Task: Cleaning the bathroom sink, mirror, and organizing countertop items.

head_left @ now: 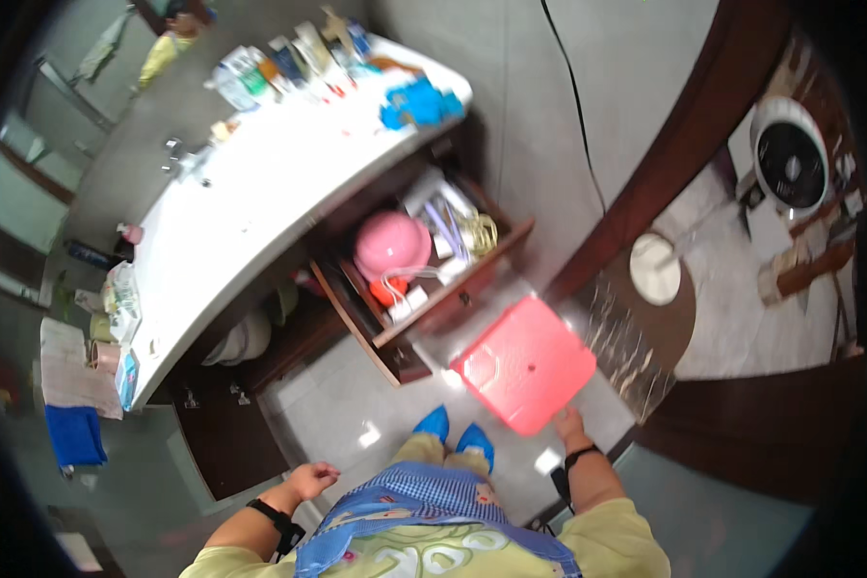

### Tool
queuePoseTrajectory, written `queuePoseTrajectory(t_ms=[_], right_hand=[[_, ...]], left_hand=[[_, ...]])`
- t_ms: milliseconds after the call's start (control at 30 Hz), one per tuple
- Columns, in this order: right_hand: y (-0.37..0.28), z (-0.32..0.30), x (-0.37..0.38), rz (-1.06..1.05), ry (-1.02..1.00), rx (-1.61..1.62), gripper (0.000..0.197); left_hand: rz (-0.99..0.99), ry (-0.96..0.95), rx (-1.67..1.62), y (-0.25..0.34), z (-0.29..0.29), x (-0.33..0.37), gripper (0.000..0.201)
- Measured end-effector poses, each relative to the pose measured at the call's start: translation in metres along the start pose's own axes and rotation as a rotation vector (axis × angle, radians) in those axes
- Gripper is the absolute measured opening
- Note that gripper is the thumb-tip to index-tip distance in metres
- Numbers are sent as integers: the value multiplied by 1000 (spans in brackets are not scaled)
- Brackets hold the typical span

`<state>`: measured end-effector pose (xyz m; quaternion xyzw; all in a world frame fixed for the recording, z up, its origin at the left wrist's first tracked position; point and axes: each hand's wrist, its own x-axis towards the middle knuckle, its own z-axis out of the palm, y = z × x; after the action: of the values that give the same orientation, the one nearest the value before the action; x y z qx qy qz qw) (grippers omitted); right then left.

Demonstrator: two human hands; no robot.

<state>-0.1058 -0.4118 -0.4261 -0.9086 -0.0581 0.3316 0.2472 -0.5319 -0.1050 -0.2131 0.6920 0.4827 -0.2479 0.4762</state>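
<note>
Blue cloth [75, 438] at far left, just beside a pale towel [79, 371]. Next, a white, curving table [260, 164] with bottles [250, 75] grouped toward the far end. Left grip [313, 480] in front of the body — loosely curled, released, well apart from the stool. Then an open drawer [462, 306], with a rounded pink object [393, 247] inside among small things. Just beside the drawer, a pink plastic stool [528, 371], seat upward. Right grip [570, 426] touching the stool's near edge — cannot tell whether clenched on it. Farther right, a white fan [790, 159].
</note>
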Motion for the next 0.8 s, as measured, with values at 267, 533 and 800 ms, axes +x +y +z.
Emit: queuePoseTrajectory(t_ms=[267,533,800], right_hand=[[-40,-96,-46,-264,-255,-513,31],[-176,-99,-33,-631,24,-190,14],[-372,-15,-114,-1079,261,-244,38]], left_hand=[[-360,318,-518,-134,-19,-15,14],[-160,592,-1092,-197,-75,30,11],[205,674,-991,-161,-202,7,25]])
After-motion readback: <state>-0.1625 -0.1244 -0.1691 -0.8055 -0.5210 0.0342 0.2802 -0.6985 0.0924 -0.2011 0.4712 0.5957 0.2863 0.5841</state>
